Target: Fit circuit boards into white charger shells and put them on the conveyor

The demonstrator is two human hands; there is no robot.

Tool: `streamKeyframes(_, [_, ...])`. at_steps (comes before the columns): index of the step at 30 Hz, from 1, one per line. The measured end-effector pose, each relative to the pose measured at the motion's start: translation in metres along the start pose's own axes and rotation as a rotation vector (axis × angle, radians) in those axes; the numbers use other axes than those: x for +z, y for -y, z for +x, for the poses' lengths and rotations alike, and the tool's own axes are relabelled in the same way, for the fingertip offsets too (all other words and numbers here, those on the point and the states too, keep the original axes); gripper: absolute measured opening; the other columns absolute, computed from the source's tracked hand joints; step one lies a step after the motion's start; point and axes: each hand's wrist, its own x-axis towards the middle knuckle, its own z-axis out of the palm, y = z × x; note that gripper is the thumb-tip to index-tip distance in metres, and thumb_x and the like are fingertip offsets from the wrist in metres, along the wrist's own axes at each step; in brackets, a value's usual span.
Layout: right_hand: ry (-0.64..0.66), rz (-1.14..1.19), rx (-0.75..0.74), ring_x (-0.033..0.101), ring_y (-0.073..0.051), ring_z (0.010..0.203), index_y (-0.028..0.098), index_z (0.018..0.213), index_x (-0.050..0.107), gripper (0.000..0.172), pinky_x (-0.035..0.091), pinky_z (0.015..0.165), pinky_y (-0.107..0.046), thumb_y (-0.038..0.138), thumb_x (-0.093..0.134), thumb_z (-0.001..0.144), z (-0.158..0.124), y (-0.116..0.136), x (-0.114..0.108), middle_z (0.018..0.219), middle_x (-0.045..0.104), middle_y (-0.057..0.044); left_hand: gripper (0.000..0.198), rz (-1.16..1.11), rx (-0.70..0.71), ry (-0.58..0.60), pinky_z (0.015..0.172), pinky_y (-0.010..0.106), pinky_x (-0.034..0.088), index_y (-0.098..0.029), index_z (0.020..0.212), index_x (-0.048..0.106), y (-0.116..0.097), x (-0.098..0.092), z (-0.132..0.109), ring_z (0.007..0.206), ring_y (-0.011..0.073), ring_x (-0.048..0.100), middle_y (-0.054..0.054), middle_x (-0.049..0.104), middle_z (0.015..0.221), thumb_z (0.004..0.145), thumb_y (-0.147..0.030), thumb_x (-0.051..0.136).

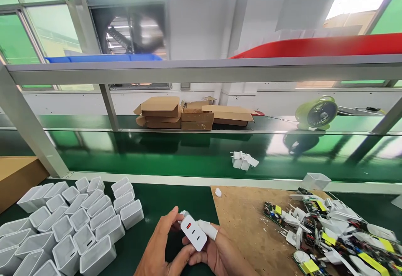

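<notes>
Beside the left edge of the brown board (241,213), left hand (163,242) and right hand (220,246) together clasp a white three-port USB charger (195,235), a grip best kept on its sides, port face (192,230) unobstructed.

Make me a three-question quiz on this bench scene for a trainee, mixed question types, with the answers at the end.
1. Multiple choice: what colour stands out on one port of the white charger?
A) Blue
B) Red
C) Yellow

2. True or false: the open white housings are to the left of the brown board.

3. Short answer: which of the person's hands wears the white finger covering?

Key:
1. B
2. True
3. The right hand
</notes>
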Motion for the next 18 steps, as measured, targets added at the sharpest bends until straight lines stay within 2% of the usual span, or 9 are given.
streamKeyframes(4, [-0.034, -0.072, -0.010, 0.077, -0.026, 0.081, 0.014, 0.102, 0.073, 0.046, 0.064, 0.071, -0.037, 0.057, 0.079, 0.087, 0.004, -0.002, -0.001, 0.093, 0.079, -0.014, 0.057, 0.012, -0.001, 0.034, 0.102, 0.041, 0.060, -0.030, 0.154, 0.051, 0.002, -0.002, 0.000, 0.113, 0.0289, 0.073, 0.010, 0.073, 0.130, 0.102, -0.039, 0.070])
streamKeyframes(6, [-0.057, -0.163, -0.094, 0.077, -0.029, 0.085, 0.015, 0.106, 0.073, 0.051, 0.064, 0.076, -0.043, 0.063, 0.076, 0.086, 0.007, -0.003, -0.004, 0.095, 0.079, -0.014, 0.059, 0.018, 0.002, 0.069, 0.105, 0.042, 0.058, -0.031, 0.156, 0.049, 0.008, -0.005, 0.000, 0.118, 0.0301, 0.072, 0.010, 0.071, 0.135, 0.100, -0.037, 0.071])
streamKeyframes(8, [-0.086, -0.287, -0.214, 0.076, -0.031, 0.094, 0.017, 0.109, 0.073, 0.050, 0.063, 0.086, -0.046, 0.060, 0.078, 0.084, 0.006, -0.002, -0.007, 0.103, 0.079, -0.013, 0.071, 0.021, -0.025, 0.134, 0.109, 0.044, 0.056, -0.032, 0.157, 0.048, 0.016, -0.007, 0.001, 0.123, 0.0323, 0.069, 0.010, 0.069, 0.139, 0.093, -0.035, 0.078])
streamKeyframes(11, [-0.131, -0.748, -0.451, 0.072, -0.028, 0.106, 0.023, 0.120, 0.071, 0.033, 0.059, 0.097, -0.043, 0.035, 0.073, 0.089, -0.002, 0.001, -0.013, 0.126, 0.073, -0.011, 0.092, 0.037, -0.117, 0.245, 0.114, 0.048, 0.052, -0.028, 0.159, 0.047, 0.030, -0.008, 0.002, 0.127, 0.0357, 0.066, 0.012, 0.067, 0.141, 0.077, -0.029, 0.088])
streamKeyframes(14, [-0.130, -1.312, -0.701, 0.070, -0.026, 0.113, 0.026, 0.129, 0.066, 0.046, 0.058, 0.097, -0.038, 0.012, 0.058, 0.086, -0.011, -0.002, -0.021, 0.141, 0.064, -0.009, 0.097, 0.098, -0.191, 0.310, 0.115, 0.048, 0.051, -0.023, 0.161, 0.041, 0.041, -0.005, 0.002, 0.133, 0.0356, 0.062, 0.014, 0.064, 0.145, 0.075, -0.027, 0.083])
streamKeyframes(16, [-0.093, -1.531, -0.836, 0.072, -0.026, 0.108, 0.023, 0.128, 0.063, 0.044, 0.061, 0.088, -0.034, 0.012, 0.060, 0.085, -0.008, -0.008, -0.027, 0.140, 0.065, -0.011, 0.095, 0.165, -0.217, 0.322, 0.112, 0.045, 0.053, -0.017, 0.163, 0.035, 0.045, -0.003, 0.001, 0.133, 0.0347, 0.063, 0.018, 0.063, 0.146, 0.079, -0.032, 0.077])
streamKeyframes(18, [-0.042, -1.661, -0.955, 0.074, -0.025, 0.092, 0.020, 0.121, 0.064, 0.032, 0.062, 0.073, -0.032, 0.024, 0.067, 0.089, 0.000, -0.016, -0.033, 0.129, 0.069, -0.013, 0.094, 0.223, -0.236, 0.316, 0.111, 0.044, 0.054, -0.012, 0.163, 0.032, 0.045, -0.003, 0.001, 0.130, 0.0348, 0.066, 0.021, 0.065, 0.143, 0.082, -0.037, 0.072])
